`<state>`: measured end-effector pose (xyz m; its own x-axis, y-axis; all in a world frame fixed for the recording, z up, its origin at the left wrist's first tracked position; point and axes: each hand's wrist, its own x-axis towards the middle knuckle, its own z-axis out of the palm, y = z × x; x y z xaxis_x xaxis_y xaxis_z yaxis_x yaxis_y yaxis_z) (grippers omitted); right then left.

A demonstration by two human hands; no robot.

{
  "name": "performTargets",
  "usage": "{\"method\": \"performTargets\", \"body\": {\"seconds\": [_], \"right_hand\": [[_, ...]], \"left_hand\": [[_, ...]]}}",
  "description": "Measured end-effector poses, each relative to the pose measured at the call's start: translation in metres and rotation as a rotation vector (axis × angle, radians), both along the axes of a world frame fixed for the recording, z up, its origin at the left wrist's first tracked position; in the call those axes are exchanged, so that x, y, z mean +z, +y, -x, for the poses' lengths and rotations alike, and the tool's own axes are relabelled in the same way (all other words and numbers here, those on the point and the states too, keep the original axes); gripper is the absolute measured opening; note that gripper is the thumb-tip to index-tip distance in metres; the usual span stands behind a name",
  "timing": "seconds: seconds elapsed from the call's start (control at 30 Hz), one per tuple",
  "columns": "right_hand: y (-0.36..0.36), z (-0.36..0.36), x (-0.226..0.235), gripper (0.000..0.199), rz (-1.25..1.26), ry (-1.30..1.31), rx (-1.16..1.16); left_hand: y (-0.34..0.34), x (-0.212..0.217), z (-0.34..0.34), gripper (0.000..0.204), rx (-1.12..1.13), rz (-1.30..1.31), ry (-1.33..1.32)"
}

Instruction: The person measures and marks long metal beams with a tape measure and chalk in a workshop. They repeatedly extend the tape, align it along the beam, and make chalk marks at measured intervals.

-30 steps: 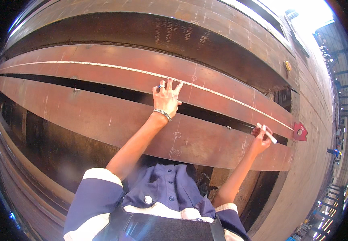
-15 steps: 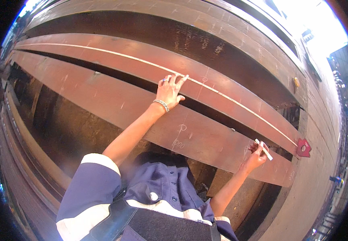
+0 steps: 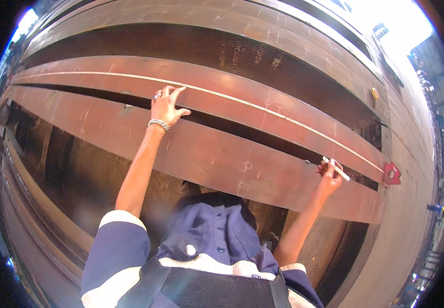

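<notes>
A thin pale measuring tape (image 3: 286,118) runs lengthwise along the far reddish-brown steel strip (image 3: 227,82). At its right end sits a red angular piece with a hole (image 3: 392,174). My left hand (image 3: 165,109), with a bracelet at the wrist, is open, fingers and thumb spread; its index fingertip is at the tape's near edge. My right hand (image 3: 328,180) is closed round a white chalk-like stick (image 3: 339,171), held above the near steel strip (image 3: 206,154). Pale marks show on both strips.
A dark narrow gap separates the two strips. Behind them lies a dark recess and another long steel beam (image 3: 191,15). A small yellow object (image 3: 374,93) rests at the far right. More long beams (image 3: 42,226) lie at the lower left.
My left hand has slid left along the tape, fingers still spread. My right hand keeps the white stick and has lifted slightly toward the gap. The whole view has shifted a little.
</notes>
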<state>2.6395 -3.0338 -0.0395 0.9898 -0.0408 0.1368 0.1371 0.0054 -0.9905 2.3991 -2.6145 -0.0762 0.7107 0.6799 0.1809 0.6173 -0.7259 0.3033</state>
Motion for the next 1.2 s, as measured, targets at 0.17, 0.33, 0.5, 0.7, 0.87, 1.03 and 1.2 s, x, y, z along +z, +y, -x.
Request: {"method": "performTargets", "body": {"seconds": [0.17, 0.33, 0.5, 0.7, 0.87, 1.03, 1.2], "right_hand": [[0.047, 0.017, 0.001, 0.013, -0.016, 0.016, -0.021], [0.084, 0.03, -0.006, 0.012, -0.018, 0.032, -0.019], [0.109, 0.049, -0.013, 0.012, 0.028, 0.08, -0.063], [0.116, 0.059, -0.018, 0.011, 0.0, 0.119, -0.109], [0.118, 0.057, -0.022, 0.01, 0.006, 0.132, -0.121], [0.12, 0.051, -0.028, 0.011, 0.006, 0.154, -0.106], [0.134, 0.048, -0.036, 0.011, 0.004, 0.155, -0.067]], "left_hand": [[0.037, -0.002, 0.017, 0.076, -0.046, 0.038, 0.002], [0.05, 0.011, 0.023, 0.074, -0.079, 0.055, 0.081], [0.056, 0.001, 0.025, 0.062, -0.129, 0.043, 0.092], [0.057, 0.003, 0.02, 0.051, -0.117, 0.038, 0.064], [0.057, 0.005, 0.014, 0.052, -0.097, 0.041, 0.083], [0.056, 0.003, 0.015, 0.054, -0.098, 0.028, 0.062], [0.054, 0.009, 0.014, 0.055, -0.077, 0.041, 0.08]]}}
